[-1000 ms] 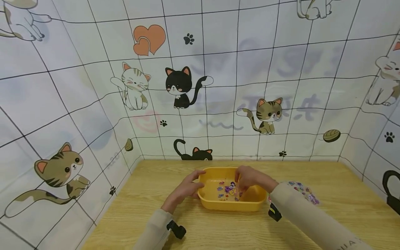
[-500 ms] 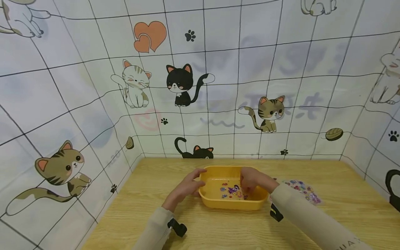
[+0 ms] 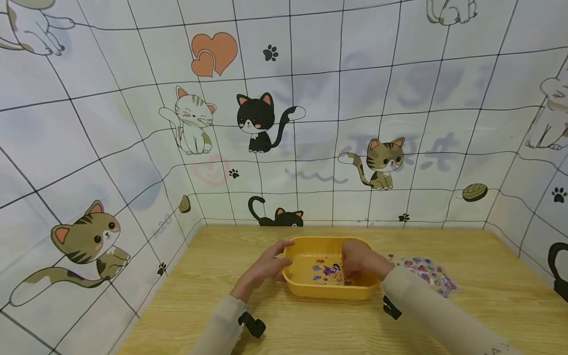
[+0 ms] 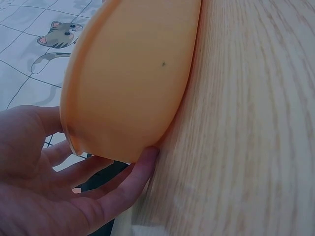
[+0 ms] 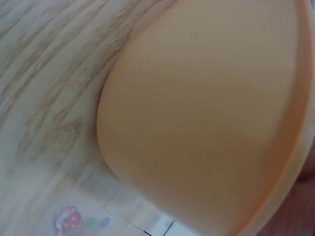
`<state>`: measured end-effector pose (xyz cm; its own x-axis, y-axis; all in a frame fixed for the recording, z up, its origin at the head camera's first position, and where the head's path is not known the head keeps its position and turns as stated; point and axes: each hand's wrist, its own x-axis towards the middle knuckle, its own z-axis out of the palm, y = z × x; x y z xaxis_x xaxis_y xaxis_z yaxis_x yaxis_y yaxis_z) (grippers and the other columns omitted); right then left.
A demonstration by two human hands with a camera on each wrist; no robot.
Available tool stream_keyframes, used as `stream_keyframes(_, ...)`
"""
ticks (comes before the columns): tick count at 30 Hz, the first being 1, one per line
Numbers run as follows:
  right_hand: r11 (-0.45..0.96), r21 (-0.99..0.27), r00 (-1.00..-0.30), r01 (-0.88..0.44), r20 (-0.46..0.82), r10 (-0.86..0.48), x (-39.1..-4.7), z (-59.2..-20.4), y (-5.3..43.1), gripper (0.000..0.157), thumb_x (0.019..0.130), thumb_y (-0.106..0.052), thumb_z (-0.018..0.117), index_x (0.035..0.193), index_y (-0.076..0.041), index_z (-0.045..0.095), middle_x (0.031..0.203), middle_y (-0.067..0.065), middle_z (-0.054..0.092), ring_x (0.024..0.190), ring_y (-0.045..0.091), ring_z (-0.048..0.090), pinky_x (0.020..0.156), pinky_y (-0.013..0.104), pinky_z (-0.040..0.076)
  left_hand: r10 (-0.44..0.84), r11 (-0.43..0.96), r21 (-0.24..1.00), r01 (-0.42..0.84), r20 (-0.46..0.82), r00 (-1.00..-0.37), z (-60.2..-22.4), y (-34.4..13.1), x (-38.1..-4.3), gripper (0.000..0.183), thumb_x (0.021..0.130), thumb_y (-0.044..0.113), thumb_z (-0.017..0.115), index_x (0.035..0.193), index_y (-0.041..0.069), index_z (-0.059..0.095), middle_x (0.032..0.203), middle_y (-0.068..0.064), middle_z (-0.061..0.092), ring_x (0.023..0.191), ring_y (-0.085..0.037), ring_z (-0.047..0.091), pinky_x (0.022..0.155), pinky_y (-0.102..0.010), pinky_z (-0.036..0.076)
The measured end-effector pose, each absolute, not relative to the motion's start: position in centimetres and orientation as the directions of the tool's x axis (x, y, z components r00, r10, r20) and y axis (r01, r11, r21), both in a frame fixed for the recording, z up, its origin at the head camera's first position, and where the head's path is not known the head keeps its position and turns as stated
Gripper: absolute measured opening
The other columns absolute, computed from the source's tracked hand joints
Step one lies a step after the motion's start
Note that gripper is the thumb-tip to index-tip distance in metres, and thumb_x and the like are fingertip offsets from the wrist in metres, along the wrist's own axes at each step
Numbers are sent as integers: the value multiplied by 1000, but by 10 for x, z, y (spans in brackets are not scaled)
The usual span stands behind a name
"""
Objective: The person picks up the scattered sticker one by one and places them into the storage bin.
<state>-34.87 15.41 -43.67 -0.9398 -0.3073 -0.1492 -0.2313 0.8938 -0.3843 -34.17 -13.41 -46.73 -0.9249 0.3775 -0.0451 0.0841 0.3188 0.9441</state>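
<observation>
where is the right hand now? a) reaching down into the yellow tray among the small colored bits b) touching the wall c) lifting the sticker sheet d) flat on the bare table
a: the right hand reaches down inside the yellow tray, its fingertips among the small colored bits, while the sticker sheet lies on the table to its right and the left hand rests against the tray's left side.

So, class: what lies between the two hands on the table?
In the head view, the yellow tray with small coloured pieces in it: the left hand holds its left end, the right hand reaches inside.
</observation>
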Motion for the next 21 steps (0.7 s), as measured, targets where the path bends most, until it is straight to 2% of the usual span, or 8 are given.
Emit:
stream_keyframes(2, 904, -362, -943, -228, -149, -298, -350, -438, 153, 29, 75, 0, 82, 62, -7, 57, 52, -1, 49, 46, 12, 40, 43, 23, 30, 374, 324, 942, 87, -43, -926, -468, -135, -342, 52, 102, 12, 59, 153, 14, 47, 166, -21, 30, 149, -46, 37, 76, -40, 66)
stream_keyframes(5, 917, -336, -946, -216, -159, -282, -351, -438, 151, 26, 76, -4, 83, 75, -7, 58, 58, 1, 49, 48, 12, 41, 44, 23, 30, 370, 332, 939, 93, -39, -928, -468, -136, -342, 52, 102, 13, 59, 153, 15, 47, 166, -21, 31, 148, -46, 38, 76, -40, 66)
stream_keyframes(7, 919, -332, -947, -213, -159, -278, -351, -437, 150, 26, 77, -5, 84, 76, -6, 58, 58, 1, 48, 48, 13, 40, 44, 23, 29, 369, 333, 938, 92, -40, -928, -468, -137, -342, 52, 103, 13, 59, 153, 15, 47, 166, -21, 31, 149, -45, 37, 77, -40, 66)
stream_keyframes(13, 872, -427, -945, -239, -103, -310, -346, -429, 158, 41, 76, -2, 83, 54, -13, 50, 48, -6, 35, 46, 10, 29, 44, 22, 24, 366, 342, 935, 92, -42, -930, -470, -137, -341, 51, 102, 14, 60, 152, 16, 48, 166, -20, 32, 149, -44, 36, 78, -40, 66)
stream_keyframes(15, 848, -465, -941, -255, -83, -329, -344, -422, 165, 40, 79, -4, 82, 50, -11, 55, 45, -7, 38, 44, 9, 29, 44, 22, 26, 368, 341, 935, 94, -41, -929, -471, -137, -341, 51, 102, 15, 60, 151, 17, 49, 165, -20, 32, 148, -44, 38, 78, -40, 66)
stream_keyframes(17, 824, -500, -935, -266, -74, -347, -342, -414, 173, 32, 83, -6, 81, 55, -8, 64, 47, -2, 50, 44, 9, 35, 45, 22, 32, 371, 337, 937, 95, -39, -928, -471, -136, -341, 50, 102, 15, 60, 151, 18, 49, 166, -21, 31, 146, -43, 41, 78, -40, 66)
stream_keyframes(19, 806, -525, -933, -274, -58, -355, -340, -406, 183, 19, 85, -10, 82, 68, -5, 73, 58, 2, 63, 47, 11, 47, 46, 24, 42, 374, 334, 937, 97, -37, -927, -470, -136, -340, 50, 103, 15, 60, 152, 18, 49, 166, -21, 30, 145, -43, 43, 78, -41, 66)
stream_keyframes(21, 786, -551, -933, -279, -38, -358, -338, -400, 194, 12, 86, -13, 82, 81, -3, 76, 72, 7, 70, 53, 13, 56, 50, 29, 50, 377, 331, 938, 97, -37, -925, -469, -135, -340, 50, 103, 15, 60, 152, 18, 48, 166, -22, 30, 143, -43, 45, 78, -41, 66)
